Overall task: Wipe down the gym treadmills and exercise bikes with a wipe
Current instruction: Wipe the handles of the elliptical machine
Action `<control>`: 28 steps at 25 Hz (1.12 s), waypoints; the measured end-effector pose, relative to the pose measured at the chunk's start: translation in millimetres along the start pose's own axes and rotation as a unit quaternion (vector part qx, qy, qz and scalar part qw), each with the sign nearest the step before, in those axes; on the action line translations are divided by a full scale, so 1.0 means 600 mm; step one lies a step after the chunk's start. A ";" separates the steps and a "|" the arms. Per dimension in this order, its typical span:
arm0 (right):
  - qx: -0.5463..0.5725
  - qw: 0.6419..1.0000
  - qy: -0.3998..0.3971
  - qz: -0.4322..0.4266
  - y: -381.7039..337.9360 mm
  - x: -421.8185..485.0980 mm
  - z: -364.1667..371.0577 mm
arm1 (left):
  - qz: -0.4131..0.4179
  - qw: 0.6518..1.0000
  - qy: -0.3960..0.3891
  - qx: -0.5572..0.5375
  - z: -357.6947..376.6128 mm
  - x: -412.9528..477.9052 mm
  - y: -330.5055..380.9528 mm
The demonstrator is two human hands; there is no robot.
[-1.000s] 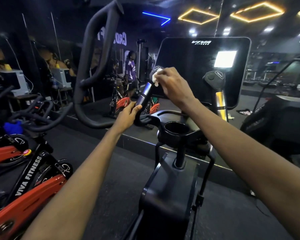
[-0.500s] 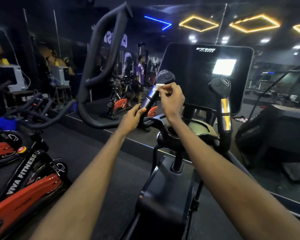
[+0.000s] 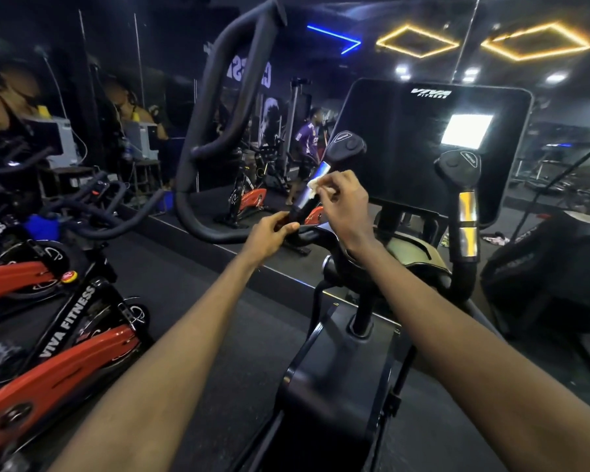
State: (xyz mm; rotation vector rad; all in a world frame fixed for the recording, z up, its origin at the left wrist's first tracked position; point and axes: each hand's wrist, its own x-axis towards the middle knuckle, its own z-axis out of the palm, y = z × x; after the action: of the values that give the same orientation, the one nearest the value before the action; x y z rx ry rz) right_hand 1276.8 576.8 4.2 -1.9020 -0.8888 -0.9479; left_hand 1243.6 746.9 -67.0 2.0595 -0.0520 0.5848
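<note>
- The dark floor ran as an open strip between the bikes on the left and the machine in the middle, and there was room to step there.
- Ahead, that strip ended at the raised ledge under the mirror wall, a hard edge right across the front.
- The exercise machine stood dead centre, with its black shroud between the two forearms and its dark console upright behind the hands.
- The red spin bikes crowded the left edge, handlebars reaching in toward the strip.
- The looped black handlebar rose tall on the left of the machine, just beside the hands but not touching them.
- Another dark machine closed off the right side, near the right grip, which stood upright with nothing on it.
- The left grip leaned up toward the console, between both hands.
- The left hand was curled round the black lower end of that grip, thumb on top.
- The right hand sat higher on the same grip, with its fingers bent and pinching.
- The wipe, small, white and bunched, was held in those right fingertips and pressed against the grip's silver band.
</note>
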 end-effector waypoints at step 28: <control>-0.033 0.966 -0.160 -0.202 -0.098 0.116 0.195 | -0.193 0.961 0.191 0.048 -0.219 0.031 -0.163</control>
State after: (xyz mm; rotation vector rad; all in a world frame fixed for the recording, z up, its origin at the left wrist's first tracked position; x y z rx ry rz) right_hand 1292.8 720.3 38.9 -2.0041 -1.4972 -0.9216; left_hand 1235.6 911.0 -81.3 1.9413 0.6013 0.7343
